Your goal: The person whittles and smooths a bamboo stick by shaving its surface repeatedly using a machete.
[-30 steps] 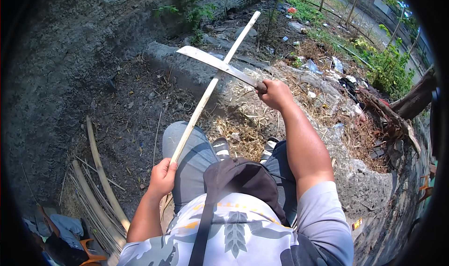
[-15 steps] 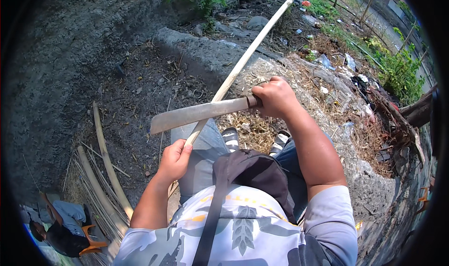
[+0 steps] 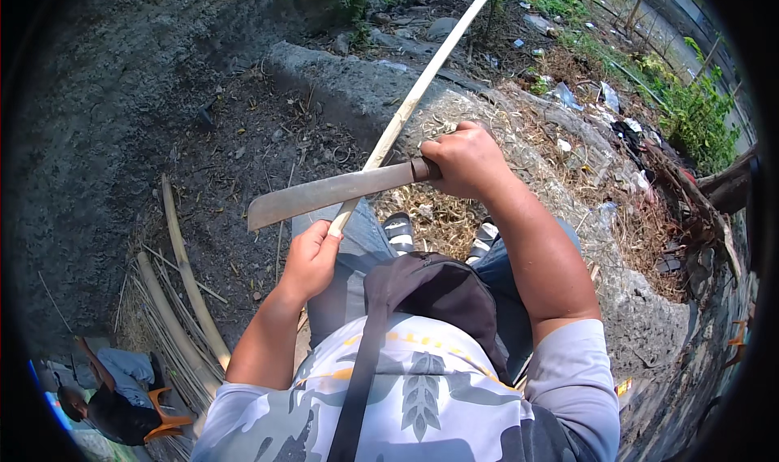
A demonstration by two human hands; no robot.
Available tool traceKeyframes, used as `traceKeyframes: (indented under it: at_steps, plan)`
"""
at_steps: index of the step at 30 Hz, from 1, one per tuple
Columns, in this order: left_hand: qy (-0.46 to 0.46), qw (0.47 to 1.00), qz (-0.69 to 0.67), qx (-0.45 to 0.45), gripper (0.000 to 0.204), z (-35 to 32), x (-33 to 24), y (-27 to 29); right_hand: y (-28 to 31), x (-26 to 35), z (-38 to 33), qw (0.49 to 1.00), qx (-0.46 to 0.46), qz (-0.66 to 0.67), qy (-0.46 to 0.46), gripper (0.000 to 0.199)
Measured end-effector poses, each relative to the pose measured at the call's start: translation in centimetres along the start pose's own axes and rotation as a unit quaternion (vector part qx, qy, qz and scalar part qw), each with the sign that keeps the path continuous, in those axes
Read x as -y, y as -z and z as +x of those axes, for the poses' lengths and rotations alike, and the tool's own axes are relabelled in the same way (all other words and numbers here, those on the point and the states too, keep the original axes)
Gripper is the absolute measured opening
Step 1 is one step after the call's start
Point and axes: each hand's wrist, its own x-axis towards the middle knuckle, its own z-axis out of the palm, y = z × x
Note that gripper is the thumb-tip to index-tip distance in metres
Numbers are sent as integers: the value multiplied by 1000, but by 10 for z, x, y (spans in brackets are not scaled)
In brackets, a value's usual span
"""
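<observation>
A long pale wooden pole (image 3: 422, 92) slants up and away to the far right from my lap. Its near end is gripped in my left hand (image 3: 314, 259), fingers wrapped round it. My right hand (image 3: 468, 160) is closed on the handle of a machete (image 3: 333, 196), whose broad, worn blade points left. The blade lies across the pole a little beyond my left hand. Pale patches show along the pole's surface. How far the edge bites into the wood cannot be seen.
Wood shavings (image 3: 442, 218) litter the ground around my sandals (image 3: 398, 233). Long poles and thin strips (image 3: 182, 259) lie at the left. A person (image 3: 122, 397) sits on an orange chair at the lower left. A rough concrete ledge (image 3: 324, 68) runs ahead, with rubbish and plants at right.
The machete and my right hand have shifted slightly left and toward me. My left hand and the pole's near end have moved a little right, and the far end now reaches the picture's top edge.
</observation>
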Motion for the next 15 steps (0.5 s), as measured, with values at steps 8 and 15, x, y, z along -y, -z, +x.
traceKeyframes:
  at_steps: [8,15]
  plan:
    - [-21,1000,15,14,20,5,1,-5,-12,-43,-8,981,-30,2,-191,13]
    - [22,999,-6,30,21,-2,15,-5,5,-25,-2,980,56,-6,-192,19]
